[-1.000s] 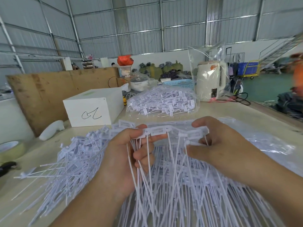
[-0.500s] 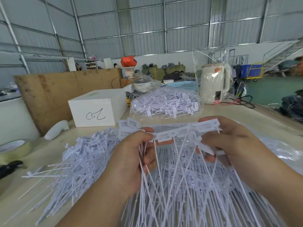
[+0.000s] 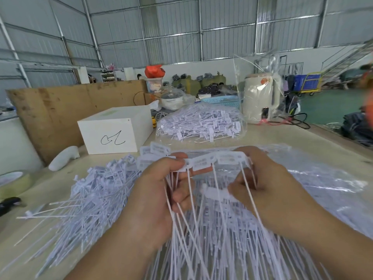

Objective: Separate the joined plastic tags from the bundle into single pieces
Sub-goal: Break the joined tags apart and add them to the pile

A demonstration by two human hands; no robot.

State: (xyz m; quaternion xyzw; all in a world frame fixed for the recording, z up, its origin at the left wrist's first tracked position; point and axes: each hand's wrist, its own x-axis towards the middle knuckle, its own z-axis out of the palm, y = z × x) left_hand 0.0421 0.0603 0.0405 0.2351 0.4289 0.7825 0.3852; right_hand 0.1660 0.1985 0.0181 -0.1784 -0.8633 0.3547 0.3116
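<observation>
Here, the left hand (image 3: 159, 190) and right hand (image 3: 260, 184) each pinch one end of a joined strip of tags (image 3: 203, 161) held above the table (image 3: 282, 136). Loose single tags (image 3: 86, 197) lie piled near-left; the bagged tags (image 3: 201, 124) beyond look untouched, so much probably remains.

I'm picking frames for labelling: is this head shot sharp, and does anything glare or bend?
Head view: both hands, left hand and right hand, and the joined tags read fairly sharp; the orange shape at the right edge is motion-blurred; the clear plastic sheet glares; wide-angle distortion bows the wall beams.
</observation>
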